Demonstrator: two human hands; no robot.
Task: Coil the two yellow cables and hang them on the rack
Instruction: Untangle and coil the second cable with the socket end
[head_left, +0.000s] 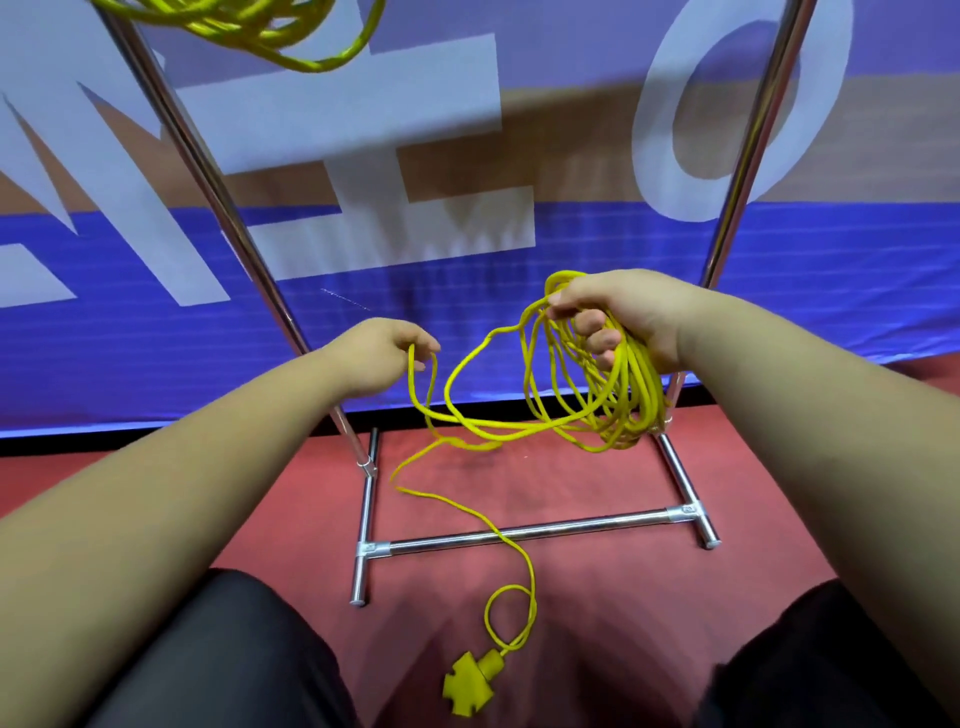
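Note:
My right hand (621, 325) grips a bundle of loops of a yellow cable (613, 400), which hang down in front of the rack. My left hand (387, 353) pinches a strand of the same cable a short way to the left. From there the cable trails down over the rack's base bar to a yellow multi-outlet plug (470, 675) lying on the red floor between my knees. A second yellow cable coil (275, 28) hangs at the top left, its upper part cut off by the frame. The silver rack (524, 531) stands in front of me.
The rack's two upright poles (223, 208) rise left and right of my hands. Behind it stretches a blue banner (571, 260) with large white letters. My knees in dark trousers (234, 660) flank the plug.

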